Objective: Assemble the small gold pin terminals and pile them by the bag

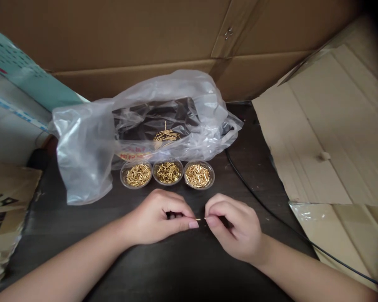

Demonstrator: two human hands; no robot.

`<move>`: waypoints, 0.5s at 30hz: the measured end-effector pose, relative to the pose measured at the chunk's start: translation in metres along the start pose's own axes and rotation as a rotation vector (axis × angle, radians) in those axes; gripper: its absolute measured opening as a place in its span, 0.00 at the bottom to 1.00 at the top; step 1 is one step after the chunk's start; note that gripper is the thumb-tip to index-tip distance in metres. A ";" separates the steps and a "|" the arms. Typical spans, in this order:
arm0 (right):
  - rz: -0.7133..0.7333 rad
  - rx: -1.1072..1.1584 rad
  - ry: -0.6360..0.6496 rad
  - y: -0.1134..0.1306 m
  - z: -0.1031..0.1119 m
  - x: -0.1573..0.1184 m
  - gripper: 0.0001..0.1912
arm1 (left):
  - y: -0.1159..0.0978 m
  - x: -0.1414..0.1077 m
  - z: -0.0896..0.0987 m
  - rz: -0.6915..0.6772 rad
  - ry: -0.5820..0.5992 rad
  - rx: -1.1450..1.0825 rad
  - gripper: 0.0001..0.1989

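Between thumb and forefinger, my left hand (165, 216) pinches a thin brass-coloured pin (198, 219), its tip pointing right. A small gap away, my right hand (234, 226) pinches a tiny gold-coloured piece (205, 217), mostly hidden by the fingertips. Just beyond the hands stand three clear round cups in a row: the left cup (122, 181), the middle cup (154, 178) and the right cup (213, 179). Each holds many small brass-coloured metal pieces. Behind them, several longer thin gold pins (166, 137) lie in a loose pile in an opened clear plastic bag (85, 147).
Cardboard (138, 33) walls off the back of the dark table (138, 268). More cardboard panels (315, 138) lie at the right, with a black cable (264, 201) running beside them. A cardboard box (6, 218) and a teal box (28, 71) stand at the left.
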State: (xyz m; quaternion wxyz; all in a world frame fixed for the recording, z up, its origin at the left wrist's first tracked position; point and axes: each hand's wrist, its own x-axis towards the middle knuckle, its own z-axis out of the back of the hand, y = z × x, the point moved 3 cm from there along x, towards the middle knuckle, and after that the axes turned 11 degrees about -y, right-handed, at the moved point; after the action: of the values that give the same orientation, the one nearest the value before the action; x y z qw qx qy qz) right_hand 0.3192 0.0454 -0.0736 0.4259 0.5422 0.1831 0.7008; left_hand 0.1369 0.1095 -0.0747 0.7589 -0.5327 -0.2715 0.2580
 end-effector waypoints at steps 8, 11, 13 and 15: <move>-0.053 0.052 0.007 -0.003 0.001 0.001 0.06 | -0.008 0.003 0.000 0.023 0.028 0.034 0.12; -0.061 0.053 -0.014 -0.004 0.001 0.002 0.08 | -0.009 0.004 0.000 0.026 0.039 0.059 0.10; -0.060 0.053 -0.002 -0.004 0.000 0.002 0.09 | -0.009 0.004 0.000 0.026 0.044 0.062 0.09; -0.059 0.059 0.010 -0.004 -0.001 0.002 0.08 | -0.010 0.004 0.000 0.024 0.047 0.055 0.08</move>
State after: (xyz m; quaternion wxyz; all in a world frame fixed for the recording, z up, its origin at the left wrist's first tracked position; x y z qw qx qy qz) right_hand 0.3201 0.0488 -0.0755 0.4293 0.5453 0.2217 0.6850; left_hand 0.1409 0.1097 -0.0648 0.7764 -0.5207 -0.2398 0.2620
